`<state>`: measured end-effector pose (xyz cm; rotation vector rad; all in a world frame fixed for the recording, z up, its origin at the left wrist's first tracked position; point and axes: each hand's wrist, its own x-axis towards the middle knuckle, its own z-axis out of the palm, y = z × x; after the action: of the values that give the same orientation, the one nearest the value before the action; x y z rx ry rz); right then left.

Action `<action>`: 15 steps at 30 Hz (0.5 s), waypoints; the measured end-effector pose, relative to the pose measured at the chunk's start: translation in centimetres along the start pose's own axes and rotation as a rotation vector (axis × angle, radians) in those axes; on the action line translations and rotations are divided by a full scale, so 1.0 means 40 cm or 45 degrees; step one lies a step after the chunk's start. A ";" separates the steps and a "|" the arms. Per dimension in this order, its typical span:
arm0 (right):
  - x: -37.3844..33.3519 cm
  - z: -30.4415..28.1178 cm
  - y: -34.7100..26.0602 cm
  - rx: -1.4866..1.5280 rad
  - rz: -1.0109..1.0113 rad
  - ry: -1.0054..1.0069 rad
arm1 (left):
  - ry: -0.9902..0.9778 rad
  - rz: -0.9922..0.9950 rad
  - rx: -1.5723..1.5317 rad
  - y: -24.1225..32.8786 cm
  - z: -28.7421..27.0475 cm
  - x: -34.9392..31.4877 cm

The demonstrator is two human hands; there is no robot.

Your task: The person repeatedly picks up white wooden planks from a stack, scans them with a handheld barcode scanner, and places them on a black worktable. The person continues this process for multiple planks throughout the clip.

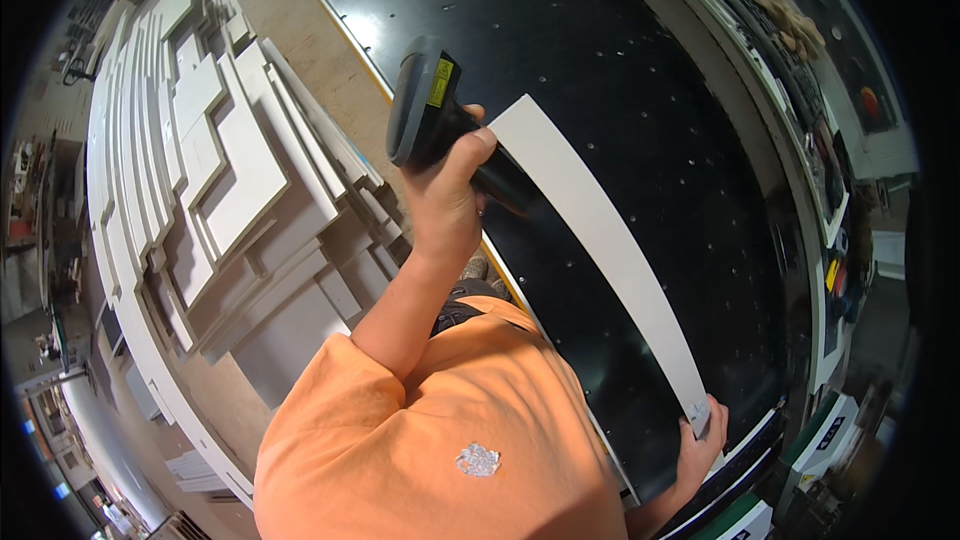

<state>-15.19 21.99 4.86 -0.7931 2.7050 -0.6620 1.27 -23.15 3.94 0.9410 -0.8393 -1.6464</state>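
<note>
My left hand [446, 190] is wrapped round the handle of a dark handheld barcode scanner [408, 105] with a yellow label on its side. The scanner is raised over the near edge of a black table. A long, narrow white panel strip [610, 240] stretches across the table; it looks curved in this wide view. Its far-left end comes close behind my left thumb, and whether they touch I cannot tell. At the strip's other end, my right hand [704, 445] grips the corner beside a small printed label [698, 412].
The black table [640, 60] has small pale studs across its surface. Stacks of white and grey panels [235, 170] stand on the left. A raised rail [745, 130] runs along the table's far side, with work gloves [785, 20] beyond it. Green-and-white machine parts [825, 435] sit at lower right.
</note>
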 end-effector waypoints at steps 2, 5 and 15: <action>0.007 0.007 -0.043 -0.086 0.109 -0.229 | 0.001 0.019 0.011 -0.032 0.002 0.030; -0.012 0.060 -0.093 0.043 -0.037 -0.462 | 0.013 -0.014 0.125 -0.098 0.008 0.092; -0.339 0.203 0.009 0.819 0.714 -0.072 | -0.322 -0.249 0.590 -0.323 -0.076 0.102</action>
<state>-1.37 26.98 -0.94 0.0988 2.2569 -1.2173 -2.23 -24.26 -9.44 1.1737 -1.3784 -1.8000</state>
